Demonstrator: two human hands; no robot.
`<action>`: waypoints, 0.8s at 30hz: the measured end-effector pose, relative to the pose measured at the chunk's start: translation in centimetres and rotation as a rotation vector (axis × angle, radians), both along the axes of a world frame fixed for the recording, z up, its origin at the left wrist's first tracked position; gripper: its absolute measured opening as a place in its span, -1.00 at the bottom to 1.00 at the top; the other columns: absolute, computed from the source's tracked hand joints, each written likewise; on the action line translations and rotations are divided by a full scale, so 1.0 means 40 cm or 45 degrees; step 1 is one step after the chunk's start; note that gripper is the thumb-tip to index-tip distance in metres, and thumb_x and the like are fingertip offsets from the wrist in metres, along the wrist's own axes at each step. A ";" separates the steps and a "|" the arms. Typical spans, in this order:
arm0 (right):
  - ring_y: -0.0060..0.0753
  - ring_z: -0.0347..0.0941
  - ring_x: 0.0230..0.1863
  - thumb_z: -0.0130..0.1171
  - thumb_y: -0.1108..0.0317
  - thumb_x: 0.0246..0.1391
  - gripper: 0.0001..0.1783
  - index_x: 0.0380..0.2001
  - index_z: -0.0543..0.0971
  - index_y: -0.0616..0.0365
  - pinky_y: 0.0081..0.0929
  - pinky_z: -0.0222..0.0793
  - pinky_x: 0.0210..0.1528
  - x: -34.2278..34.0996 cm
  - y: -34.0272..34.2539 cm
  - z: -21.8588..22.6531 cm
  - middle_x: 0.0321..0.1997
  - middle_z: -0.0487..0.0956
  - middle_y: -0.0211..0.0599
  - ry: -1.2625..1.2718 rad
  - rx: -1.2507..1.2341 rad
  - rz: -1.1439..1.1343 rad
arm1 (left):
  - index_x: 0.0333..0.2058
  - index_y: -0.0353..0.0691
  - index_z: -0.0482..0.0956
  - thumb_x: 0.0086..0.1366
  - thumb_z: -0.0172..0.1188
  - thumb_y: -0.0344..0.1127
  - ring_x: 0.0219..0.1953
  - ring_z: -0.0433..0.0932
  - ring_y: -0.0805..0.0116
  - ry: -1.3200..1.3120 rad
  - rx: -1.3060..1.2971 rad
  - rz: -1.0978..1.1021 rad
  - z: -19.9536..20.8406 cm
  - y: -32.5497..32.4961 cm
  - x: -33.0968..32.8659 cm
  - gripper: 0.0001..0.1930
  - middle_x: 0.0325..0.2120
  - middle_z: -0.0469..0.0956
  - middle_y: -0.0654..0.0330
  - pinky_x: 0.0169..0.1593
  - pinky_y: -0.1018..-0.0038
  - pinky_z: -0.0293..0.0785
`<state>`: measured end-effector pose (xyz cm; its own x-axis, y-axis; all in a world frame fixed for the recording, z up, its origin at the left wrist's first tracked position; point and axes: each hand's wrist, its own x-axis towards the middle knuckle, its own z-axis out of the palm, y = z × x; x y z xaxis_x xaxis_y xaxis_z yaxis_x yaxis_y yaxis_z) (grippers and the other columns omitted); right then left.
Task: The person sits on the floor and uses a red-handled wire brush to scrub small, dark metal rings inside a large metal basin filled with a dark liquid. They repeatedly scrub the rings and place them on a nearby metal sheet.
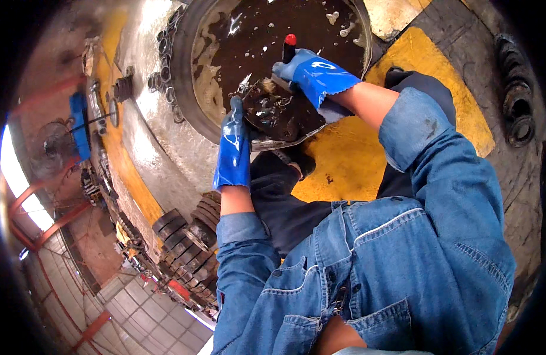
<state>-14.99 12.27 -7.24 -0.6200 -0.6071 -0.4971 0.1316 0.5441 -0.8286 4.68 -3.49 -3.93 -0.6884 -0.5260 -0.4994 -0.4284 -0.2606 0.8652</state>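
A wide round metal basin (pixel 182 77) stands in front of me, filled with dark, murky liquid (pixel 258 35) flecked with foam. My right hand (pixel 311 71), in a blue rubber glove, is closed around a brush (pixel 289 49) with a black, red-tipped handle. Its pale bristles point down toward a wet, dark, shiny part (pixel 274 112) over the basin's near side. My left hand (pixel 232 142), also gloved in blue, grips that part's left edge; the thumb side shows and the other fingers are hidden. Wetness and glare blur the part's exact shape.
Several metal rings (pixel 164 74) line the floor left of the basin. Stacked dark rings (pixel 184 242) stand at lower left, and more black rings (pixel 517 103) lie at far right. Yellow-painted floor (pixel 338 160) shows between my legs. A blue object (pixel 79 127) is at far left.
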 end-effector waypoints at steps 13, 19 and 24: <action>-0.51 0.50 -0.35 0.20 0.03 0.27 -0.60 -0.29 0.75 0.18 -0.47 0.35 -0.19 0.055 0.134 0.208 -0.40 0.67 -0.34 -0.496 -0.684 0.024 | 0.13 -0.41 0.56 0.59 0.06 -0.23 -0.30 0.70 0.31 0.024 -0.335 0.029 0.058 0.022 -0.009 -0.64 -0.20 0.73 0.06 -0.19 0.35 0.66; -0.42 0.53 -0.33 0.22 -0.09 0.19 -0.50 -0.24 0.76 0.17 -0.38 0.40 -0.20 0.039 0.145 0.123 -0.39 0.68 -0.24 -0.248 -0.640 0.220 | 0.23 -0.42 0.45 0.46 0.05 -0.61 -0.07 0.71 0.22 -0.070 -1.183 -0.287 0.050 -0.055 0.027 -0.61 -0.06 0.71 -0.06 -0.01 0.30 0.68; -0.22 0.62 -0.27 0.27 -0.15 0.09 -0.43 -0.19 0.74 0.19 -0.28 0.50 -0.10 -0.033 0.043 0.080 -0.31 0.73 -0.08 0.054 0.003 -0.046 | 0.18 -0.39 0.50 0.60 -0.07 -0.38 -0.12 0.72 0.21 -0.013 -0.579 -0.039 0.102 0.000 0.006 -0.67 -0.06 0.71 -0.02 -0.08 0.33 0.70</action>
